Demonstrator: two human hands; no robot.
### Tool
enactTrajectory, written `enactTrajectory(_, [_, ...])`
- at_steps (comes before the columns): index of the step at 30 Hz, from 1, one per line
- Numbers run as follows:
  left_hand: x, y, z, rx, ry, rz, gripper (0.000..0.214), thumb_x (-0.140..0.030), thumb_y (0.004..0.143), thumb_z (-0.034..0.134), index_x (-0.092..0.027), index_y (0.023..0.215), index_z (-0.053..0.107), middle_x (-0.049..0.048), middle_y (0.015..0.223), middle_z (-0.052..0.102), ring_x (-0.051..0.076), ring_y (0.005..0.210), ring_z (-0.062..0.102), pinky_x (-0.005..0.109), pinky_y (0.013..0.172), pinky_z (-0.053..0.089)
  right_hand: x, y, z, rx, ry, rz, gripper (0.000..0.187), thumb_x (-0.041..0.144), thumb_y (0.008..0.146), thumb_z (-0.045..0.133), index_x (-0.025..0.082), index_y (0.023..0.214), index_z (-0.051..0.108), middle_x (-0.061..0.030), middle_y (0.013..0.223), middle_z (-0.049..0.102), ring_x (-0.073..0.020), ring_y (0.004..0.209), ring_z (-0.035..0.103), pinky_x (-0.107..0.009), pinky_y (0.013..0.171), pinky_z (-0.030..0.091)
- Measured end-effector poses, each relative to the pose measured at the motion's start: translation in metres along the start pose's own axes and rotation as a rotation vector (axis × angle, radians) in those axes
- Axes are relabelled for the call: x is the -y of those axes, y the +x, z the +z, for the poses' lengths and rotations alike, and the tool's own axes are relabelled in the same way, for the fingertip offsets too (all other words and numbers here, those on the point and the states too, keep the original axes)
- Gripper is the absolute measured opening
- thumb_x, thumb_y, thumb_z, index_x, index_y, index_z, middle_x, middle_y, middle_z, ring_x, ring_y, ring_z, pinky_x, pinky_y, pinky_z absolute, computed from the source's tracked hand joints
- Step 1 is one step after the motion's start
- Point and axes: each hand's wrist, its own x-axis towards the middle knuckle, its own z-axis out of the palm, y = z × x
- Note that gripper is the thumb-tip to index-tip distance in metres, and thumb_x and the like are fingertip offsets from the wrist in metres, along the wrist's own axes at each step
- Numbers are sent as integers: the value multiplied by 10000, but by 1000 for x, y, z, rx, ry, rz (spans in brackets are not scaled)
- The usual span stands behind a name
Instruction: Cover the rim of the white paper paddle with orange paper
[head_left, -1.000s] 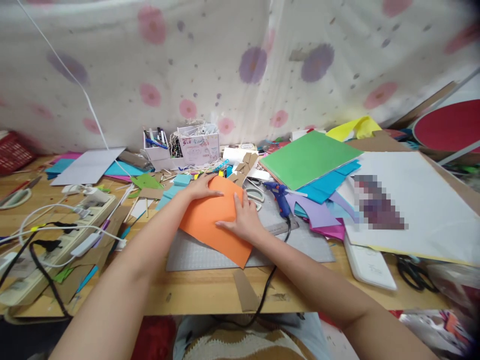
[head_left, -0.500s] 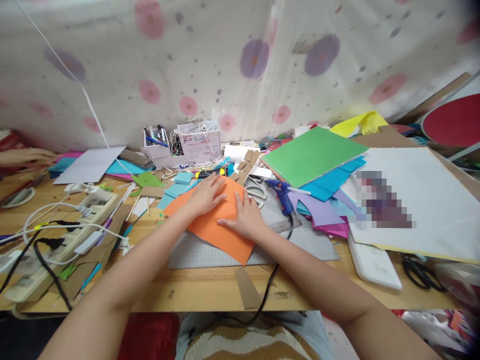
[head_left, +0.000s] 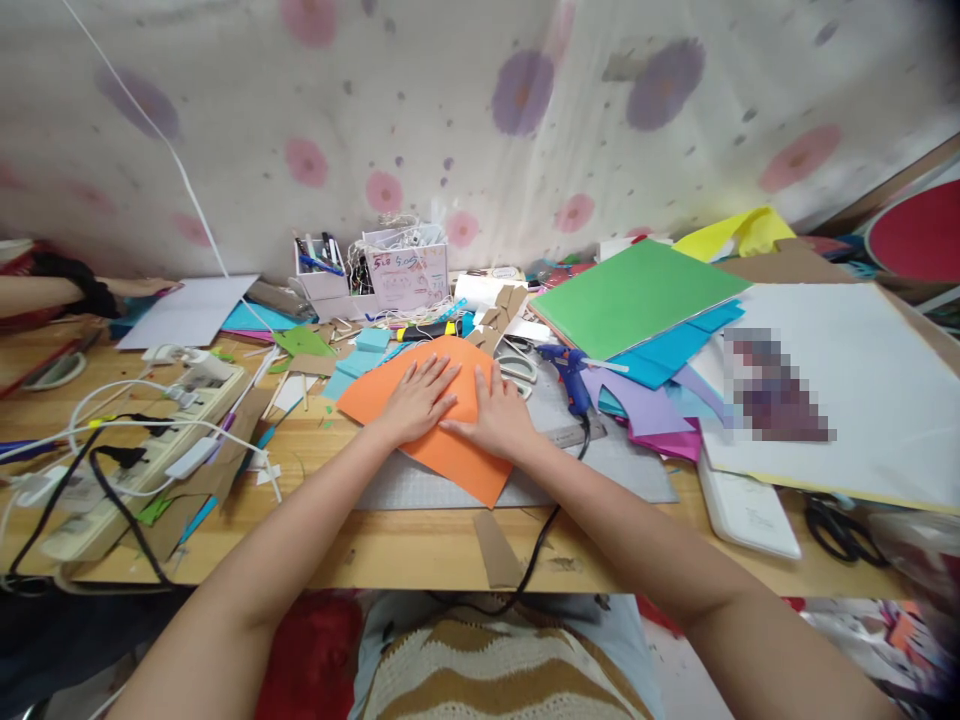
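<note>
Both palms lie on a sheet of orange paper, whose far part bulges up and whose near corner points toward me. My left hand rests flat on its middle with fingers spread. On its right side lies my right hand, open, thumb stretched toward the left hand. Beneath the paper is a grey cutting mat, partly covered. A metal ruler shows beside my right wrist. Just past that hand are white-handled scissors and a blue glue gun with a black cord.
A power strip with tangled cables lies at left. Green sheets and a large white board cover the right side. Black scissors lie near the front edge. Another person's arm reaches in at far left.
My left hand has slid down the orange paper, toward me. The paper's far edge now bulges more roundly. At far left the other person's arm has reached further in, to the white sheet.
</note>
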Motion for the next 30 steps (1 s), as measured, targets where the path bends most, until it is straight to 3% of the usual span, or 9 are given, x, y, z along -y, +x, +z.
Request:
enactTrajectory(5, [-1,-2,3,-19,36,2,546,-449,913,257,-238,1415,231,27,1496,184,175,1385,96,403,1124,75,2,-1,-3,10,-26,8,1092,839,644,295,90,1432,190,-246,1474,120,-414,1260,293,-513,959,292])
enactTrajectory(10, [-5,-3,4,-44,35,-27,558,-468,902,282,-241,1410,249,32,1495,189,188,1386,97,414,1125,65,2,2,-7,8,-55,-73,1070,820,664,311,70,1422,217,-245,1473,125,-394,1355,45,-549,1032,146])
enactTrajectory(14, [-5,-5,2,-29,-20,-46,567,-462,898,292,-222,1410,250,43,1495,189,194,1387,89,422,1125,50,0,6,-4,1,-2,-203,1049,800,673,351,91,1430,196,-234,1477,123,-365,1365,36,-508,1064,120])
enactTrajectory(20, [8,-8,-10,5,-300,-66,570,-420,909,195,-172,1422,192,47,1501,170,145,1384,94,362,1131,76,-1,9,-6,-10,55,-225,989,760,698,396,105,1422,236,-219,1480,134,-352,1367,48,-505,1073,130])
enactTrajectory(23, [18,-17,-25,-71,-385,-100,565,-429,892,236,-173,1395,259,54,1492,206,141,1376,147,335,1125,132,-5,16,-14,-21,102,-228,952,734,728,390,92,1416,248,-208,1482,138,-326,1372,68,-487,1081,145])
enactTrajectory(26, [32,-33,-39,-172,-362,-144,548,-433,833,386,-190,1324,371,70,1443,319,183,1341,255,368,1108,195,-9,27,-24,-52,150,-234,914,691,765,388,65,1413,238,-192,1484,146,-285,1377,94,-453,1095,157])
enactTrajectory(30, [48,-66,-44,-344,-382,-432,430,-376,746,507,-172,1124,492,92,1125,565,203,1027,552,374,906,438,-13,44,-29,-76,163,-259,875,626,784,433,30,1398,255,-182,1468,216,-255,1372,144,-401,1109,164])
